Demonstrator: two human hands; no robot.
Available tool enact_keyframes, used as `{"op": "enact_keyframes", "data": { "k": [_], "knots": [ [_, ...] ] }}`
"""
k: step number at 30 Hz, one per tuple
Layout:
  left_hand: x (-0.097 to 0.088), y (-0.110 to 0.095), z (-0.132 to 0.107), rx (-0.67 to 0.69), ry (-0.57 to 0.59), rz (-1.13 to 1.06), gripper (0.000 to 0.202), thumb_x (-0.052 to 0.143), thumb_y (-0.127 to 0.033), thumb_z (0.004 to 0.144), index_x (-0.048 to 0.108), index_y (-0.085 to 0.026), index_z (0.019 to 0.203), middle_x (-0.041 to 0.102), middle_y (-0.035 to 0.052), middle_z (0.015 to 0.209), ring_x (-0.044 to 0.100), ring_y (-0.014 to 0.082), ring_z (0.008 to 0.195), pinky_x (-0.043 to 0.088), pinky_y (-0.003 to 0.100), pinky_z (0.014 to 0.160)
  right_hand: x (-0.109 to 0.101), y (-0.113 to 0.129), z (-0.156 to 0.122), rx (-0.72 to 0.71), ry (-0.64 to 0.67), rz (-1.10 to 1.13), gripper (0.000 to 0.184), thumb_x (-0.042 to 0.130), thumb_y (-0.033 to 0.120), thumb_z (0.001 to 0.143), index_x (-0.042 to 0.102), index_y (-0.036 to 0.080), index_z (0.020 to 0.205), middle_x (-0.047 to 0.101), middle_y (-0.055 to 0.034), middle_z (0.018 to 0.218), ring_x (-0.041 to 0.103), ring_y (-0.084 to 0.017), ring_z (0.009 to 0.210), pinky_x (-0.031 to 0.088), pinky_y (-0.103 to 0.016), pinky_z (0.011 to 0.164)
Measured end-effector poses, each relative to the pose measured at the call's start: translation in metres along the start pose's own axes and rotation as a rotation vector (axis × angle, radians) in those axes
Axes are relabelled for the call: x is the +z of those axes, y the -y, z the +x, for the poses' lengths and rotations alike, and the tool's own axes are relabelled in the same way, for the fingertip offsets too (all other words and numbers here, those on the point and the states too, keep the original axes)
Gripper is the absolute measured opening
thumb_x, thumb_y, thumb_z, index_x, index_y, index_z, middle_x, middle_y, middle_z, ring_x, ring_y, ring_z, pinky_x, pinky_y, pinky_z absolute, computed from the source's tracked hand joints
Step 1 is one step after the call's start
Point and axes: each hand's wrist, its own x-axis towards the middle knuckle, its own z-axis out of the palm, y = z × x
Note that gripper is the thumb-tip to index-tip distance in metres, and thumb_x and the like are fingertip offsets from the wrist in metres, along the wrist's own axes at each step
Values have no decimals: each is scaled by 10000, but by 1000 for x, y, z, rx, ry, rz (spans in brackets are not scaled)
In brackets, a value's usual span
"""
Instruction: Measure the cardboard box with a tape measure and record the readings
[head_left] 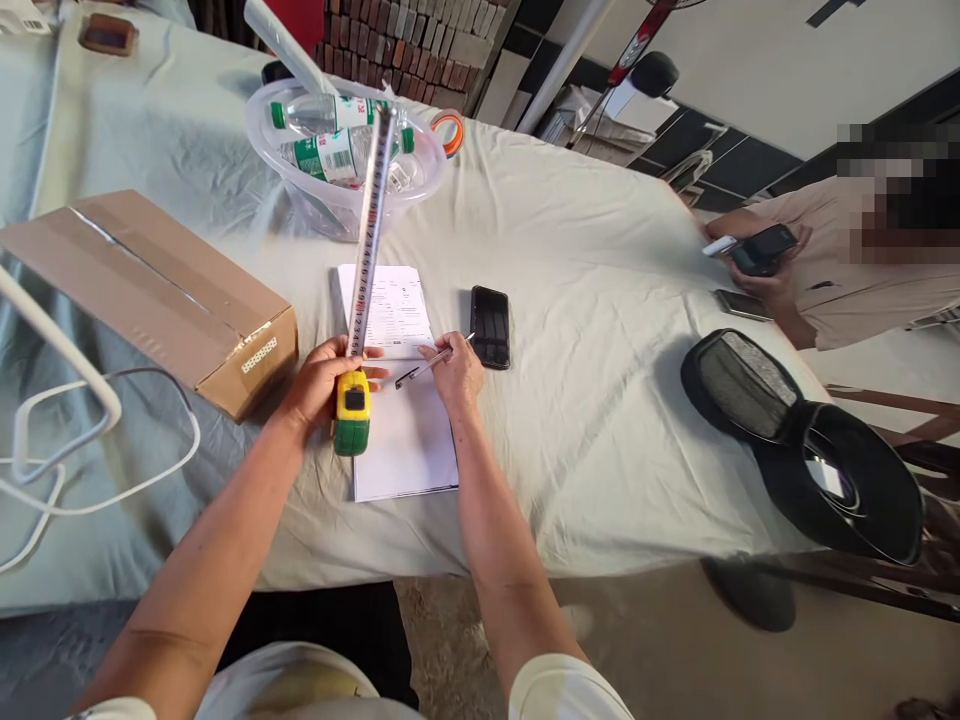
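We see a yellow-and-green plastic tape measure (352, 410) standing on a white printed sheet of paper (405, 450), near the front edge of the table covered in white cloth (585, 400). Its steel blade (370, 220) is drawn out and stiff. The long axis runs straight away from the person and leans slightly right. The blade tip points at a clear plastic basin (337, 215) and ends over the green-labelled water bottles (330, 155) lying in it.

Both forearms come in from the bottom edge and converge on the sheet, bare from the short sleeves down. The left hand (319, 382) lies at the left side of the case, palm down. Its fingers are curled round the case and its thumb sits across the blade where it leaves the case, so the hand is closed on the tape measure. The right hand (456, 372) rests on the paper just right of the blade. Its fingers are pinched together on a slim silver pen (435, 362) that lies nearly flat across the sheet.

A black phone (490, 325) lies face up just right of the sheet. A taped brown cardboard box (150, 290) sits to the left. At the far right, another person's hand (780, 285) holds a dark handset (763, 248).
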Motion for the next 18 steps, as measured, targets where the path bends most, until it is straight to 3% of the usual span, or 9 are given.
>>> {"op": "enact_keyframes", "data": {
  "k": [3, 7, 11, 18],
  "knots": [
    [-3, 5, 3, -96, 23, -66, 232, 680, -72, 745, 654, -152, 961, 762, 145, 1182, 770, 281, 986, 638, 367, 724, 1, -1, 0, 13, -5, 10, 239, 723, 431, 775, 583, 242, 814, 620, 8, 875, 505, -167, 787, 292, -289, 687],
    [-5, 9, 11, -114, -37, -149, 230, 651, -32, 755, 649, -149, 953, 767, 173, 1161, 725, 295, 1137, 622, 434, 879, 3, -3, 0, -9, -38, 26, 234, 710, 444, 765, 598, 244, 813, 632, 0, 860, 511, -178, 783, 310, -293, 694],
    [-3, 10, 15, -136, -78, -192, 207, 657, -20, 737, 618, -167, 878, 786, 158, 1071, 736, 282, 1123, 561, 450, 1022, 4, -6, -1, -24, -37, -7, 238, 707, 453, 781, 617, 246, 855, 657, -5, 897, 552, -188, 812, 362, -308, 718],
    [-2, 10, 15, -142, -85, -237, 150, 640, -15, 763, 652, -145, 837, 800, 158, 1015, 767, 256, 1022, 573, 396, 993, -3, -12, -4, -222, -158, 85, 132, 649, 355, 838, 603, 233, 857, 687, -75, 926, 625, -221, 872, 518, -384, 836]
  ]
}}
